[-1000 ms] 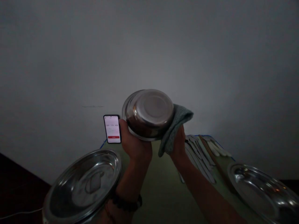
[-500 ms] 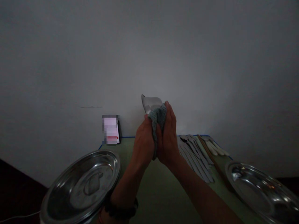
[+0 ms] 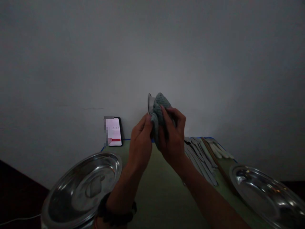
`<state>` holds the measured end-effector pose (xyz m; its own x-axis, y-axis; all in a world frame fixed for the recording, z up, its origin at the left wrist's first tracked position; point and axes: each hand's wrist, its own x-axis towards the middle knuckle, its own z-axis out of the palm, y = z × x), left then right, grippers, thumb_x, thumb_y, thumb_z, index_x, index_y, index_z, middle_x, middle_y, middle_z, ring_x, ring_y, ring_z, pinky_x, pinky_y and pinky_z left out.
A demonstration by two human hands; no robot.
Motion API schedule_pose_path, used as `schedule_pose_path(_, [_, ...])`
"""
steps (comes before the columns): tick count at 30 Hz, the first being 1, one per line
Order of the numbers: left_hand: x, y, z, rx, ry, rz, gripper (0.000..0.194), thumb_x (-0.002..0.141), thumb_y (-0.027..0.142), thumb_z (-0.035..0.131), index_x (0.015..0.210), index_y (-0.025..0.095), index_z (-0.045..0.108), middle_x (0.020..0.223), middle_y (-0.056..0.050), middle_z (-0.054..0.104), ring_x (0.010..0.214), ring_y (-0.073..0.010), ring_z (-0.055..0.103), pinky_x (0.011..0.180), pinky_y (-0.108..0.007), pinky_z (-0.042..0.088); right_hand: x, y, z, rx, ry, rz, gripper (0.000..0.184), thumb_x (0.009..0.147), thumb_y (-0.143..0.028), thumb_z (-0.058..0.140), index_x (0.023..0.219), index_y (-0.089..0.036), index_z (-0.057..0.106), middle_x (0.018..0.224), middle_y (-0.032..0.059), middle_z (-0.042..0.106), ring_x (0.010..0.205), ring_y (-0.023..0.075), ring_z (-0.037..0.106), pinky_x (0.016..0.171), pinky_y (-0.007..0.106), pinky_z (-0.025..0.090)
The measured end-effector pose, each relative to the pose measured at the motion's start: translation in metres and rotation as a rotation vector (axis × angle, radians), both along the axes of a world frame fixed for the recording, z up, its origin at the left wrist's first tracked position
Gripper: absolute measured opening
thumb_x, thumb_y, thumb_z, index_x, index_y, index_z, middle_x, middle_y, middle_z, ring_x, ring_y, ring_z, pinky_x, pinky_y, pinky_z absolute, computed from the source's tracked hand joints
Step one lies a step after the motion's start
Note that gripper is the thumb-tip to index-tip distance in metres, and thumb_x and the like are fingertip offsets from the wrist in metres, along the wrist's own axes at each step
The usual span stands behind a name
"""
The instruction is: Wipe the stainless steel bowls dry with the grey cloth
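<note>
In the head view, a shiny metal piece with a raised thin edge [image 3: 150, 103] is held up above the table, in front of the wall. Its lower part is hidden, so I cannot tell its exact kind. My left hand [image 3: 141, 136] is closed on its lower end, with the thumb by the cloth. A grey-green cloth [image 3: 162, 98] covers the right side of the metal piece and hangs down between my hands. My right hand [image 3: 173, 136] grips the cloth, its fingers bent and pressing it against the metal.
A large steel basin [image 3: 58, 190] at left has a small greyish shape in it. Another steel basin [image 3: 238, 178] stands at right. Several metal utensils [image 3: 202, 159], a brown stick [image 3: 219, 168] and white-handled cutlery [image 3: 218, 151] lie on the green table [image 3: 164, 190]. A phone [image 3: 115, 132] leans at the wall.
The metal piece has turned and shows narrower, with the cloth higher over it. My right fingers have gone from flat and upright to bent. My left hand has shifted slightly left.
</note>
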<state>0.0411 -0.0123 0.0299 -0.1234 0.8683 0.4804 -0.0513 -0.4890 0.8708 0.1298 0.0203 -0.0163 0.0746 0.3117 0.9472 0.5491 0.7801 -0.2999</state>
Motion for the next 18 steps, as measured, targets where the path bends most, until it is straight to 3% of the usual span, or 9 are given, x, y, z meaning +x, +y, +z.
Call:
schedule_pose_path(3, [0.001,0.0,-0.003,0.005,0.066,0.048,0.027,0.087,0.029,0.049,0.07,0.021,0.069,0.068,0.001,0.064,0.065,-0.0152,0.054,0.064,-0.023,0.042,0.002,0.001,0.001,0.011,-0.084,0.048,0.046,0.095,-0.023,0.032,0.14,-0.026,0.038,0.137,0.0094,0.044,0.137,0.0245,0.032,0.113,0.052,0.029])
schedule_pose_path(6, [0.003,-0.006,-0.002,0.04,0.227,0.188,0.031,0.085,0.029,0.051,0.058,0.021,0.062,0.055,0.002,0.056,0.054,-0.0141,0.046,0.054,-0.024,0.036,0.008,0.0,0.007,-0.035,-0.095,0.12,0.043,0.094,-0.024,0.03,0.134,-0.021,0.044,0.135,0.0105,0.049,0.131,0.0218,0.041,0.111,0.049,0.034])
schedule_pose_path(10, [0.005,-0.014,0.002,0.186,0.513,0.292,0.031,0.088,0.028,0.047,0.061,0.021,0.061,0.048,0.003,0.049,0.044,-0.0119,0.038,0.05,-0.026,0.028,0.019,0.0,0.015,-0.131,-0.025,0.269,0.038,0.092,-0.028,0.033,0.125,-0.021,0.05,0.129,0.0099,0.055,0.122,0.0203,0.05,0.106,0.043,0.04])
schedule_pose_path(14, [0.001,-0.016,0.003,0.226,0.643,0.223,0.028,0.087,0.029,0.049,0.065,0.02,0.062,0.046,0.004,0.047,0.041,-0.0099,0.036,0.049,-0.026,0.026,0.032,0.006,0.018,-0.286,0.05,0.348,0.034,0.091,-0.034,0.036,0.117,-0.022,0.054,0.123,0.0084,0.059,0.114,0.0198,0.055,0.101,0.039,0.042])
schedule_pose_path(18, [-0.004,-0.017,0.005,0.208,0.56,0.126,0.025,0.083,0.033,0.057,0.063,0.02,0.064,0.047,0.005,0.048,0.043,-0.009,0.038,0.048,-0.023,0.028,0.049,0.014,0.019,-0.387,0.123,0.348,0.032,0.088,-0.041,0.037,0.101,-0.024,0.061,0.111,0.0057,0.064,0.107,0.0209,0.057,0.096,0.037,0.044])
